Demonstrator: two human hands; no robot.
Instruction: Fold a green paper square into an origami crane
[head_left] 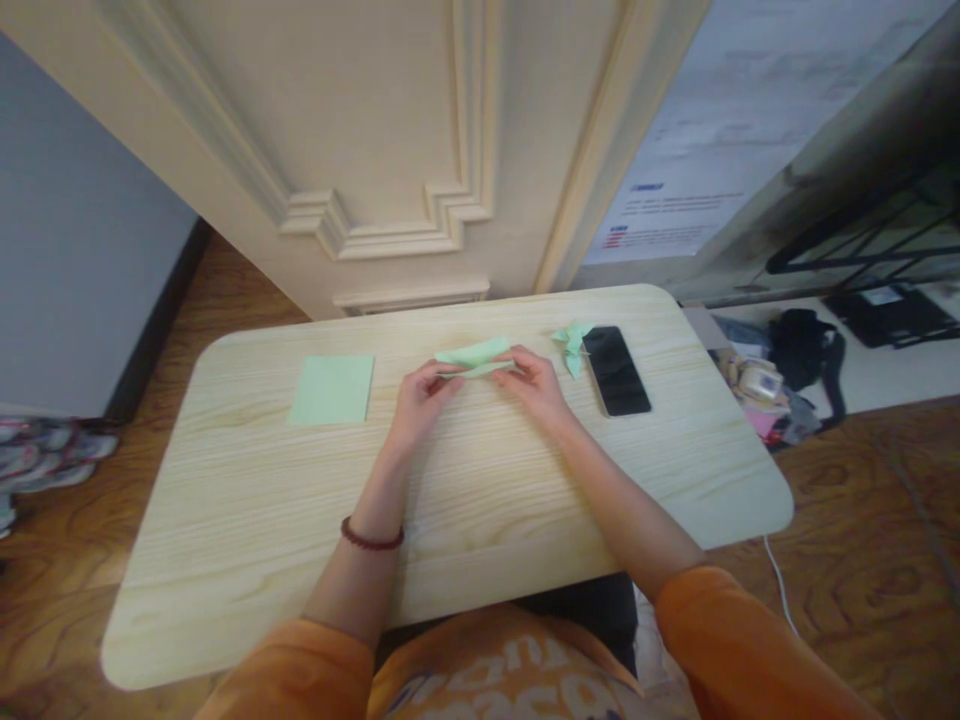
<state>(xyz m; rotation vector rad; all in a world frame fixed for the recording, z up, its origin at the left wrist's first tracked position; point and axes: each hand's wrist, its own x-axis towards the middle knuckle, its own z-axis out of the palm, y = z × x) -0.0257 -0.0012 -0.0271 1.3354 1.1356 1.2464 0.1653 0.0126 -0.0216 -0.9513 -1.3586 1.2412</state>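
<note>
Head view: green paper strip (folded).

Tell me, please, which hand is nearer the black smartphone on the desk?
Right. The right hand sits just left of the smartphone, not touching it; the left hand lies farther left.

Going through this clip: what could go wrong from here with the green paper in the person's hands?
The folded pale green paper is thin and pinched at both ends by the left hand and right hand, so uneven pulling might crease or tear it. The right hand also sits close to the small folded green paper figure, which lies against the black smartphone; a careless sideways move could crush it or push it out of place.
</note>
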